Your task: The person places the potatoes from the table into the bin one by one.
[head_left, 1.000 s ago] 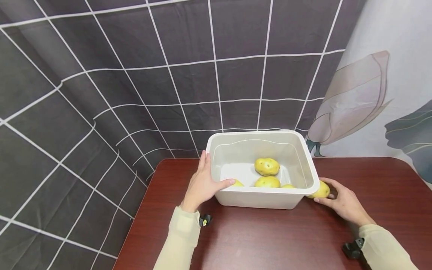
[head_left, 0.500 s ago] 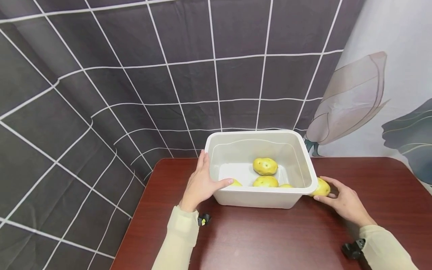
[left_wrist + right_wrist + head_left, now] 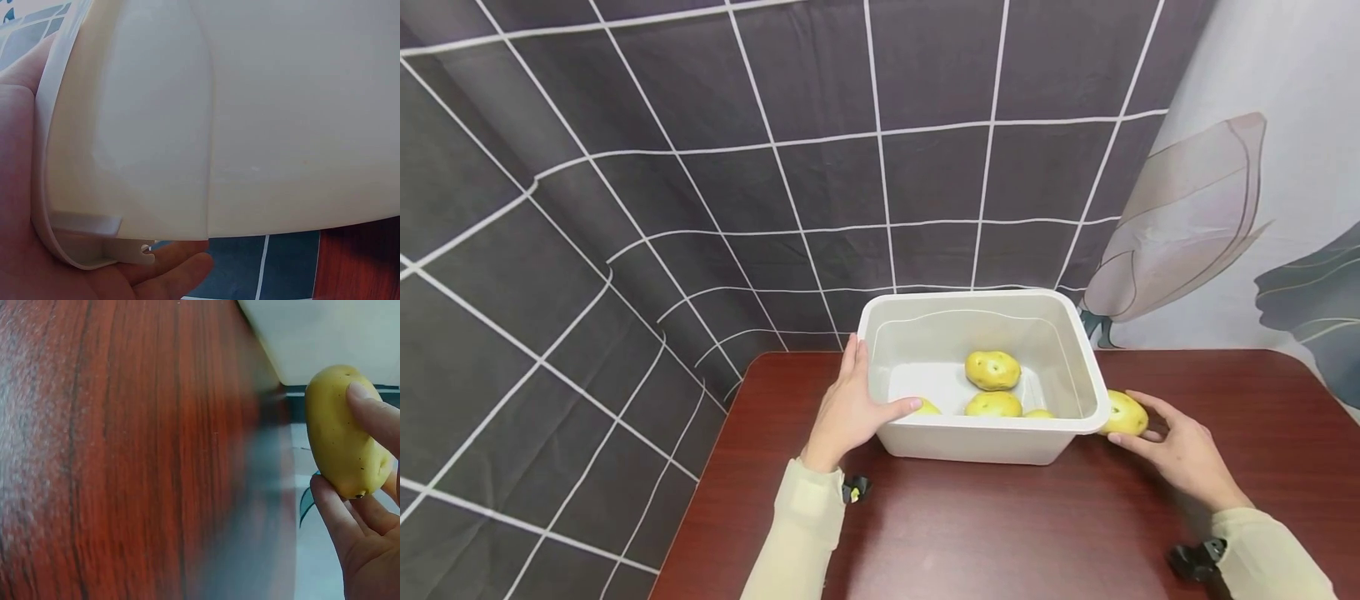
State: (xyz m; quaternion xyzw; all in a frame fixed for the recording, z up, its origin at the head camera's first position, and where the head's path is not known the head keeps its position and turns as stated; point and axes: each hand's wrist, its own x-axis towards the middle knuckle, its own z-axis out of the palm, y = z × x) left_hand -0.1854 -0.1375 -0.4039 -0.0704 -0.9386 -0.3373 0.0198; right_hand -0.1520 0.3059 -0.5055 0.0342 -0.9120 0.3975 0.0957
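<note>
A white plastic bin stands on the table with several yellow potatoes inside; one potato lies toward the middle, and others are partly hidden by the front wall. My left hand grips the bin's front left corner, thumb over the rim and fingers along the left side. The left wrist view is filled by the bin's pale wall, with fingertips under its rim. Just right of the bin, my right hand holds another potato between thumb and fingers. The right wrist view shows this potato whole.
The reddish-brown wooden table extends in front of the bin and to its right. A dark grid-patterned curtain hangs behind and on the left. At the right hangs a pale curtain with a flower print.
My right hand has moved slightly right with the potato, so more of it shows beside the bin. The left hand and the bin have stayed in place.
</note>
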